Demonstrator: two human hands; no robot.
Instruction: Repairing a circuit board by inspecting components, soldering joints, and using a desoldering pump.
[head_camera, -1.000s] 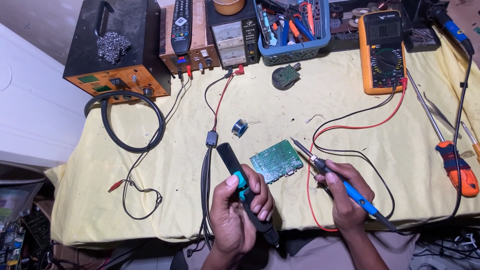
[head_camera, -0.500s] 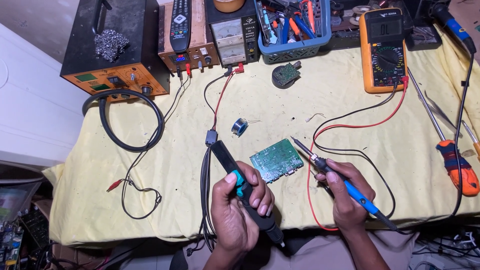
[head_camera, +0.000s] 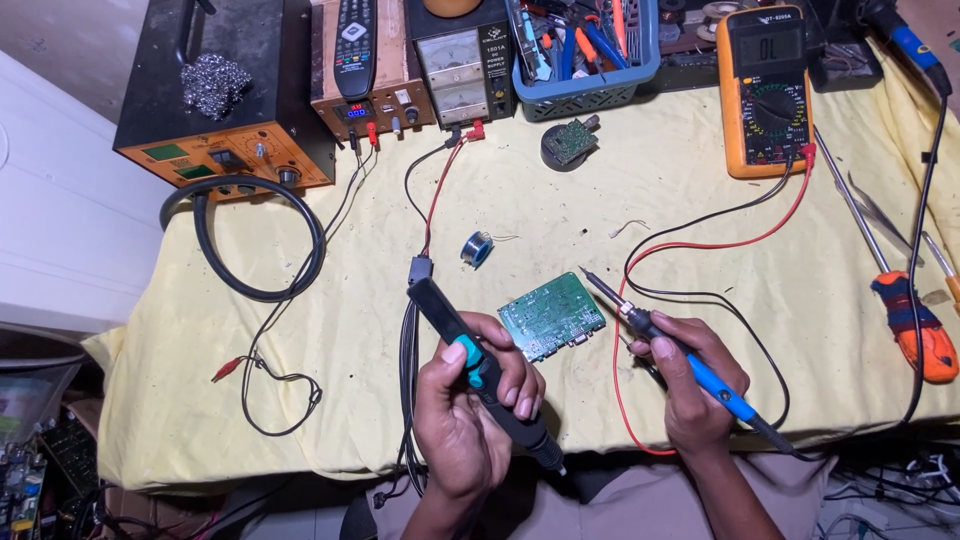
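Fingers of left hand (head_camera: 470, 400) grip black teal-banded tool (head_camera: 480, 375); right hand (head_camera: 690, 385) grips blue-handled soldering iron (head_camera: 680, 350).

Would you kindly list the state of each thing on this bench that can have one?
Left hand: closed around a black and teal tool.
Right hand: gripping a blue-handled soldering iron, tip raised off the cloth.
Green circuit board: lying flat, untouched.
Orange multimeter: switched on, leads plugged in.
Solder spool: lying loose.
Remote control: resting on the wooden box.
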